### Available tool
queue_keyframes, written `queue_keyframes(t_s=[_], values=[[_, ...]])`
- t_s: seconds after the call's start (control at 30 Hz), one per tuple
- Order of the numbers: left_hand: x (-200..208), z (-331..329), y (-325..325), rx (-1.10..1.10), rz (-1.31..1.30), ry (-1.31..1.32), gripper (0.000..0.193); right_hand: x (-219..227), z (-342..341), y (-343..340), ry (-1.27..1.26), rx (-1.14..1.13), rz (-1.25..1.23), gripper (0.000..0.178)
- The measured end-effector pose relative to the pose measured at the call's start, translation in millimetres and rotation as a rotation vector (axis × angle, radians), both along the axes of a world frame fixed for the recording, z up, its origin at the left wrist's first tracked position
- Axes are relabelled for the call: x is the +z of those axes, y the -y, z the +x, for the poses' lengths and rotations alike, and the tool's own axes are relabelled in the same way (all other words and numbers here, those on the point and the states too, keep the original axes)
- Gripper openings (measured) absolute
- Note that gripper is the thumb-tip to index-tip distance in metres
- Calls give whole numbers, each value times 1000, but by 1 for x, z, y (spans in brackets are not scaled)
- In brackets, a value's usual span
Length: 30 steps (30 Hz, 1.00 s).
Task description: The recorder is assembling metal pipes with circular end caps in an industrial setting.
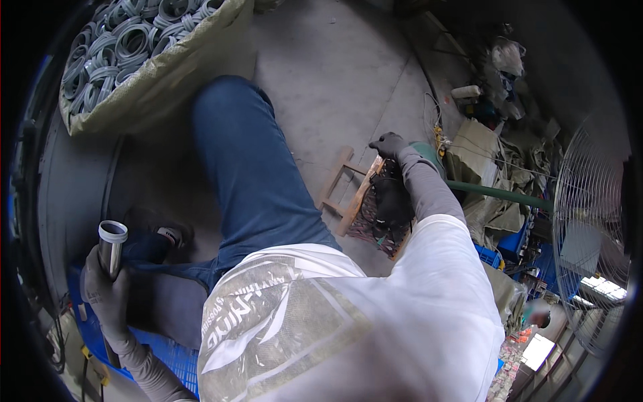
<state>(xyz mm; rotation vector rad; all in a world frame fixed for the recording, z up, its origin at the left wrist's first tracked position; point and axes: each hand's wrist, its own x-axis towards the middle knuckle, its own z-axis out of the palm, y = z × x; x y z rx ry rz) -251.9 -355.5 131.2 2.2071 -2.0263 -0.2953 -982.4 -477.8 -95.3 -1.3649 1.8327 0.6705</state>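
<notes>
My left hand (107, 288), in a dark grey glove, is wrapped round a shiny metal tube (110, 256) held upright at the lower left. A pale grey ring (113, 231) sits around the tube's open top end. Out to the right, my right hand (390, 145), gloved too, has its fingers curled beside the upper end of a low wooden chair (360, 194). What those fingers hold, if anything, is hidden. A black object (390, 201) lies on the chair's woven part, under my right forearm. At the upper left, many grey rings (132, 41) fill a large woven sack.
The pale sack (164, 77) stands beyond my knee. Beneath my left arm is a blue plastic basket (171, 355). A green pole (499, 193) runs toward a large wire-guarded fan (593, 234) at the right. Crumpled sacks (475, 154) and loose cords lie along the right side.
</notes>
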Motion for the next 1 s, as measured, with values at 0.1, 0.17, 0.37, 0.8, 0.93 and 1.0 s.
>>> queue_keyframes(t_s=[0.1, 0.17, 0.37, 0.8, 0.93, 1.0], values=[[-2, 5, -5, 0, -11, -19, 55, -33, -5, -1, -63, -49, -90, 53], [-5, 7, -4, -7, -21, -23, 55, -51, -20, -4, -46, 484, -133, 45], [-11, 16, -2, -37, 16, 2, 55, -64, -24, -27, -163, 454, 56, 44], [-9, 12, -2, 2, 26, -49, 53, 70, 10, -63, 267, -414, -394, 40], [-12, 15, -1, -46, 7, -36, 53, 83, -35, -89, 6, -468, -554, 53], [-10, 16, -3, -39, 4, -30, 54, 85, -45, -100, -177, -583, -573, 62]])
